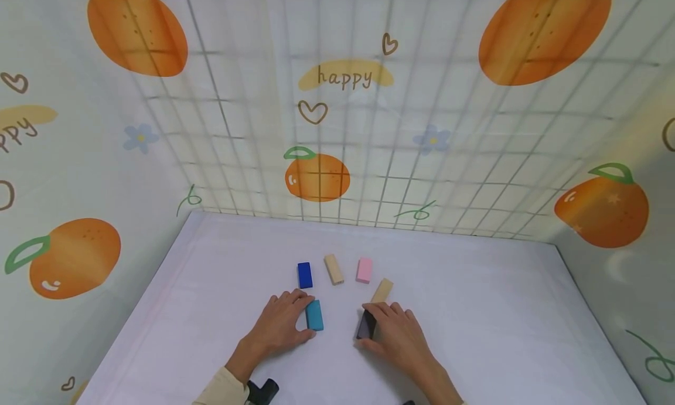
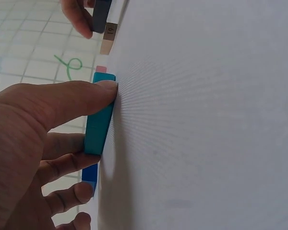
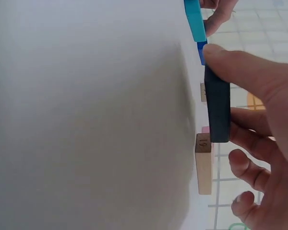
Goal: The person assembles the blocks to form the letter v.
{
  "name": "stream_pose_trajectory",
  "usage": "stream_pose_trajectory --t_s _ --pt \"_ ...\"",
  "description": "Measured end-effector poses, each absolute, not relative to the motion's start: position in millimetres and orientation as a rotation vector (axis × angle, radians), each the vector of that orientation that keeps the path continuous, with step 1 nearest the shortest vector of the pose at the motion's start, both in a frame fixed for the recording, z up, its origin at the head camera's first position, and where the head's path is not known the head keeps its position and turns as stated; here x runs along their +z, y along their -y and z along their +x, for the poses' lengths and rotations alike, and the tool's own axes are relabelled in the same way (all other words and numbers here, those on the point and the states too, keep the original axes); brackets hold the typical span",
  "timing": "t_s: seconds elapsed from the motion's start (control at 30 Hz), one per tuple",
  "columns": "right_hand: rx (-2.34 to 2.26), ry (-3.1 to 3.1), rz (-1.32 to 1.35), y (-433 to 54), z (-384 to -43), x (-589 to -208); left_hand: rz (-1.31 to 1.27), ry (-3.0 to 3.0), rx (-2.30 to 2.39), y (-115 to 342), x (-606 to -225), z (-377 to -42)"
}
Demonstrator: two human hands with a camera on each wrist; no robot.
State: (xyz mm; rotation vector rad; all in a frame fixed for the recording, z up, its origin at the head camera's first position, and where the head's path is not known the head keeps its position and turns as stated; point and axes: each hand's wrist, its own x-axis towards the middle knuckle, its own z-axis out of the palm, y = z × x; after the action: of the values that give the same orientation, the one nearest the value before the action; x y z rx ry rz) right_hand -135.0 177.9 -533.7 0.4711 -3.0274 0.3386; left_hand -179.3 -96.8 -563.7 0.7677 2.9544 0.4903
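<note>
Black block (image 1: pixel 365 326), lower centre: right hand (image 1: pixel 403 339) fingers clamped on it, left hand (image 1: pixel 282 323) fingers on teal block (image 1: pixel 314 316). Slip may bump adjacent wooden block (image 1: pixel 382 290).

Left hand (image 1: pixel 283 321), right hand (image 1: pixel 399 336): pinch grips

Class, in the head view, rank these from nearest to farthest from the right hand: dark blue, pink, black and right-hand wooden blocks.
1. Black block, held by the right hand.
2. Right-hand wooden block, just beyond the hand.
3. Pink block, farther back, leftward.
4. Dark blue block, leftmost of these.
</note>
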Motion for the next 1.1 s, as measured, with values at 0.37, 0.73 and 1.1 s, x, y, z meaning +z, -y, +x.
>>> stream_pose_trajectory --t_s 0.37,0.73,1.1 --pt "0.347 2.942 0.505 -194 -122 -534 0.751 -2.917 0.555 97 -563 -180" --pt "0.332 2.998 0.445 -204 -111 -536 0.73 -2.879 0.6 98 -566 -180" --pt "0.321 3.044 0.414 -214 -99 -541 0.723 -2.865 0.616 96 -562 -178"
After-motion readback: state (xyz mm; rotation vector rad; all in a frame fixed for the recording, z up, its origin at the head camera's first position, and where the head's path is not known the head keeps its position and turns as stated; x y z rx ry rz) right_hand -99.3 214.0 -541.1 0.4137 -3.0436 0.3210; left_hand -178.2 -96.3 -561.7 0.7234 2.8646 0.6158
